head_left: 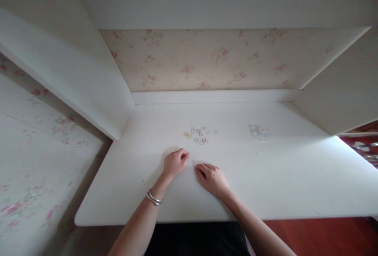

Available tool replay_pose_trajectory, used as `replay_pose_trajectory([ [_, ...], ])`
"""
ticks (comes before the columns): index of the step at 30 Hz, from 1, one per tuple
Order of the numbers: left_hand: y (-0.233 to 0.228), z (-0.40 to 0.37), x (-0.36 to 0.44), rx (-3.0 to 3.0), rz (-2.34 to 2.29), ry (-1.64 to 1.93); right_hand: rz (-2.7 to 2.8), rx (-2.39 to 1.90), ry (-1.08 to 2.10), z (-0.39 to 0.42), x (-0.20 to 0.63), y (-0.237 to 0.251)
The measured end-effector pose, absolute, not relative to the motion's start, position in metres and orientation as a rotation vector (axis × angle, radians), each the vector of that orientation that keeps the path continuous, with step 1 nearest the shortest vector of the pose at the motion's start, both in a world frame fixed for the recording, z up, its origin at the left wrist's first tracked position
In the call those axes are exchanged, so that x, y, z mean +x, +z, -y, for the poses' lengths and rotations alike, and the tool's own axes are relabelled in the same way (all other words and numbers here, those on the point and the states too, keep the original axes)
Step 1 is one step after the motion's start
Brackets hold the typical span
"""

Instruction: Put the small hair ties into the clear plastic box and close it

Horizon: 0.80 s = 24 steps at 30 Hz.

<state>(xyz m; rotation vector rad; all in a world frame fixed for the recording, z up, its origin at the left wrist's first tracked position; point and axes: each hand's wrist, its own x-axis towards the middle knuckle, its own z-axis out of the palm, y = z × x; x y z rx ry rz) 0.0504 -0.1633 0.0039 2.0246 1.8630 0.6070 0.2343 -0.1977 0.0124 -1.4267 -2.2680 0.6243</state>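
Several small thin rings [198,131] lie in a loose cluster on the white desk [165,118], some overlapping. Most look grey or silver, a few are yellowish [189,135] at the left side, and a few are pinkish [204,140]. My left hand [175,163] rests just below the cluster, curled into a loose fist, with bangles on its wrist. To its right, my right hand [212,178] lies on the desk with its fingers curled in. Neither hand touches the rings, and I see nothing held in either.
A clear plastic bag [259,133] lies on the desk to the right of the rings. White panels [97,71] enclose the desk at left and right, and a low ledge [212,96] runs along the back. Overhead is a white shelf [224,8].
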Motion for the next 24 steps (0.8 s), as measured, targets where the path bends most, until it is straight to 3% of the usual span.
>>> replay_pose_trajectory([
  [7,0.002,0.166,0.049,2.043,-1.832,0.630,2.088,-1.406,0.976,0.170,0.262,0.021],
  [16,0.001,0.166,0.049,2.059,-1.790,0.616,1.708,-2.259,0.096,0.051,0.423,0.048],
  [24,0.001,0.168,0.048,2.099,-1.799,0.616,1.751,-2.517,-0.007,0.041,0.448,0.020],
])
